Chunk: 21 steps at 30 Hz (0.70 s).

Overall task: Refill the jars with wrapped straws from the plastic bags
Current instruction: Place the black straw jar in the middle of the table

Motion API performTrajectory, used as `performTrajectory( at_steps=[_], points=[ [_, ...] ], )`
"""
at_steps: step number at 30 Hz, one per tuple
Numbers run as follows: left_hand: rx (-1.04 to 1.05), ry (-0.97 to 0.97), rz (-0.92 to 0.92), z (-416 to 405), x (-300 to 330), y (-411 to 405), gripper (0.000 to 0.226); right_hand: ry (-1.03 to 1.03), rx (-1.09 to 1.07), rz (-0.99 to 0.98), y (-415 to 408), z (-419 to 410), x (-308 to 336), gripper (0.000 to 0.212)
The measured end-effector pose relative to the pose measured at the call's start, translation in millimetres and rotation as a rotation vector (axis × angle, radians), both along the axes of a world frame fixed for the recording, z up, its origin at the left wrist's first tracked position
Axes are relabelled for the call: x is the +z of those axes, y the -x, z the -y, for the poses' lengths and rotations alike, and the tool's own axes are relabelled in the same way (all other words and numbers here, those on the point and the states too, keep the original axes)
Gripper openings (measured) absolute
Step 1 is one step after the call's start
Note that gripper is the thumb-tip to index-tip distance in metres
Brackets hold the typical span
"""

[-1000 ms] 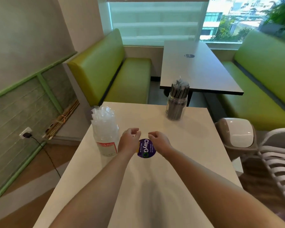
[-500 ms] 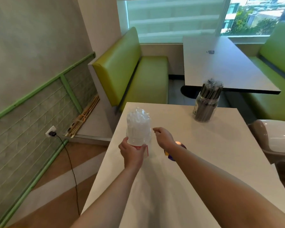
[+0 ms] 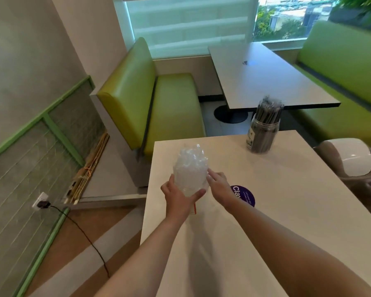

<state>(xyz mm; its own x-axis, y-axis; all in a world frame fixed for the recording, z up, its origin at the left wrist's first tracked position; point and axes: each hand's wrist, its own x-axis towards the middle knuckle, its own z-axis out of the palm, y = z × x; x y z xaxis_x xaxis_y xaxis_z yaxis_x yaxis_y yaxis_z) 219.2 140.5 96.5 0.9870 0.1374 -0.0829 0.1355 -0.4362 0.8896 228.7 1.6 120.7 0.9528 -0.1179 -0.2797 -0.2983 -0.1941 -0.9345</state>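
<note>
Two hands on jar | left hand clamped round it, left of purple sticker | right hand apart, fingertips touching | steady it before adding straws

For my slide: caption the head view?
Left hand grips clear straw-filled jar; right hand touches its side.

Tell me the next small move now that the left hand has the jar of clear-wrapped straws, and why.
Probably steady the clear jar with the left hand and let the right hand close on the straw tops. The left hand grips the jar low down, the right hand's straight fingers only touch its side, and the wrapped straws stick out above the rim. The dark-straw jar stands apart, already full.
</note>
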Motion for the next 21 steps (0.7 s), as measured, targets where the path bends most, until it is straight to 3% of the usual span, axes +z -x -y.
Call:
performTrajectory(
  at_steps=[14,21],
  points=[
    [-0.178,0.101,0.019,2.1,-0.6,-64.4,0.102,0.006,-0.106,-0.001,-20.5,6.4,-0.6,0.039],
    [-0.32,0.052,0.0,28.4,8.3,-127.4,0.097,0.066,-0.159,0.012,-70.5,42.9,1.6,0.036]
  ],
)
